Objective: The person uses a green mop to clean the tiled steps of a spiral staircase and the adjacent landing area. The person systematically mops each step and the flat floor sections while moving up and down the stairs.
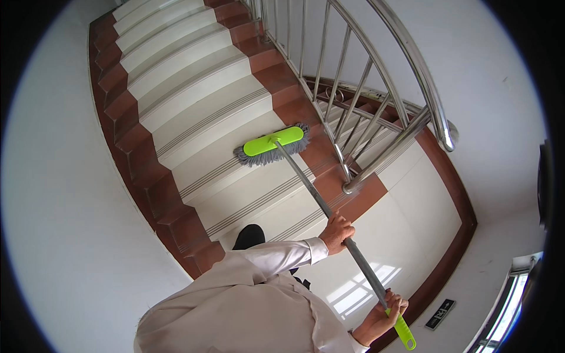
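Observation:
A mop (273,141) with a bright green head plate and grey fringe lies across a lower stair tread, its right end over the red-brown border. Its grey metal pole (309,185) slants down to the lower right and ends in a green plastic grip (404,331). My left hand (337,232) is closed round the middle of the pole. Lower down, my right hand (383,314) holds the pole's end where the green grip begins. Part of the grip sticks out below that hand.
Cream stairs (212,114) with red-brown borders climb away to the upper left. A stainless steel railing (393,161) stands on their right. A black shoe (250,237) is on the lower steps. White walls (53,185) enclose the stairwell, with a window (507,304) at lower right.

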Available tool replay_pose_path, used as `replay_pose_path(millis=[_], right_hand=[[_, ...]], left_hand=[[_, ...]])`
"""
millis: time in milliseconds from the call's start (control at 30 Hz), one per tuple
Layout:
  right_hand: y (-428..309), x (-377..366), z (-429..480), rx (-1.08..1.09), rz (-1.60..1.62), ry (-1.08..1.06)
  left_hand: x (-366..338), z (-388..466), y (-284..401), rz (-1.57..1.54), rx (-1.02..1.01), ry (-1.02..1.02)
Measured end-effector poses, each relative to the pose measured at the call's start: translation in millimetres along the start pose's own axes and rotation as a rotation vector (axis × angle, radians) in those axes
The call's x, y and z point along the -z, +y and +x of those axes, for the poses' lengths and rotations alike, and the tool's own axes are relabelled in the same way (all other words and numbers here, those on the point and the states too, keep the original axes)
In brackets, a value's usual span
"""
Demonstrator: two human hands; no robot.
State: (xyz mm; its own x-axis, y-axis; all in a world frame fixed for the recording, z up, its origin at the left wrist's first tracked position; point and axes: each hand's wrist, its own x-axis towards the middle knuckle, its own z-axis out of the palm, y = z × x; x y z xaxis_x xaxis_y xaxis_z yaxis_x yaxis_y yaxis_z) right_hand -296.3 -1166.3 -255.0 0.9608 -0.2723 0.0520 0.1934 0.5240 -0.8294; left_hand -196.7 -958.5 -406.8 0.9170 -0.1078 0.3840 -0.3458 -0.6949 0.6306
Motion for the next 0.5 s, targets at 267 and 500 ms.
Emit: replay_pose_path(millis=[267, 500], right_hand=[[94, -30, 23, -0.070, -0.081, -0.050], [72, -6, 5, -0.132, -0.062, 0.034]], left_hand=[[20, 30, -98, 0.281, 0.123, 0.168], [13, 12, -69, 0.317, 0.150, -0.045]])
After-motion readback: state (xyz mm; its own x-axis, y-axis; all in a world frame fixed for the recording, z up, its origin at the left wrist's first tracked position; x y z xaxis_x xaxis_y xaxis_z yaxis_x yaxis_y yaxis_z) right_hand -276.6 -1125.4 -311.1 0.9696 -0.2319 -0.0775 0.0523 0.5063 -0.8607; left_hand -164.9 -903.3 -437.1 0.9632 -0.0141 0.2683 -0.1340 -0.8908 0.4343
